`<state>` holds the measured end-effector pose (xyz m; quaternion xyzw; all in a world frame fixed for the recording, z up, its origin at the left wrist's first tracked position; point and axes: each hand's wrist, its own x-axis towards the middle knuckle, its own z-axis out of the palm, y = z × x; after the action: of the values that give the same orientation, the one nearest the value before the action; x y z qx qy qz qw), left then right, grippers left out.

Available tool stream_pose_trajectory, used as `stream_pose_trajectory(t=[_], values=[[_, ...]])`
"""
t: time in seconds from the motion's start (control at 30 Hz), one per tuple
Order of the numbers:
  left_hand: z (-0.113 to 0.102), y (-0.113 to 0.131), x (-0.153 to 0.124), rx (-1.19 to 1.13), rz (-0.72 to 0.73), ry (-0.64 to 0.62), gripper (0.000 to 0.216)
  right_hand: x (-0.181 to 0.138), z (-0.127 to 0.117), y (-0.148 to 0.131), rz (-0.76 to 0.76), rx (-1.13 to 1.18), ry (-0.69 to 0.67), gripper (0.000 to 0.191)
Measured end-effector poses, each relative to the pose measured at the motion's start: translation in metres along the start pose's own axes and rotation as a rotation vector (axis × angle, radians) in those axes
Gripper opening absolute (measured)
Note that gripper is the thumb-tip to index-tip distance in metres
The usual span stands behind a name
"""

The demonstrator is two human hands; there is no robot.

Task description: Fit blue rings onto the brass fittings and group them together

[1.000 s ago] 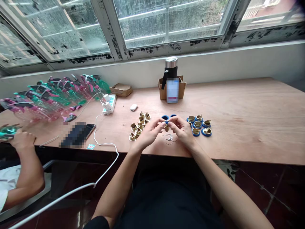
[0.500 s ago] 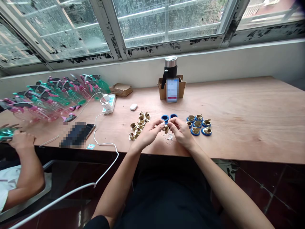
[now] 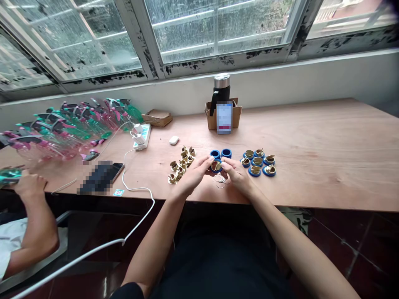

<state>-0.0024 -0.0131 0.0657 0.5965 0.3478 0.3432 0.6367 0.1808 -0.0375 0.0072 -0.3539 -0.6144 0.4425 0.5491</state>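
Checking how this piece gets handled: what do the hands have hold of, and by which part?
The left hand and right hand hold a blue ring with a brass insert, pinching its blue rim from either side.

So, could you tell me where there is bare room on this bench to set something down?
The widest free patch is right of the blue-ringed brass parts. A smaller one lies between the power strip and the loose brass parts. Crowded around the left hand and right hand, and at far left by the spray bottles.
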Motion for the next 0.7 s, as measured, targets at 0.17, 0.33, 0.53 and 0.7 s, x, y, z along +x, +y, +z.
stream_pose_trajectory(t=[0.17, 0.33, 0.53, 0.7], values=[[0.001, 0.003, -0.002, 0.028, -0.059, -0.086, 0.043, 0.0, -0.001, -0.004, -0.012, 0.032, 0.011, 0.045], [0.001, 0.0, -0.002, 0.034, -0.024, -0.097, 0.042, 0.002, 0.0, -0.006, 0.012, 0.05, 0.019, 0.047], [0.004, -0.003, 0.0, 0.053, 0.043, -0.029, 0.042, 0.002, 0.001, -0.008, 0.046, 0.066, -0.046, 0.055], [0.011, -0.004, 0.0, 0.01, 0.051, 0.01, 0.045, 0.0, 0.001, -0.012, 0.071, 0.075, -0.072, 0.057]])
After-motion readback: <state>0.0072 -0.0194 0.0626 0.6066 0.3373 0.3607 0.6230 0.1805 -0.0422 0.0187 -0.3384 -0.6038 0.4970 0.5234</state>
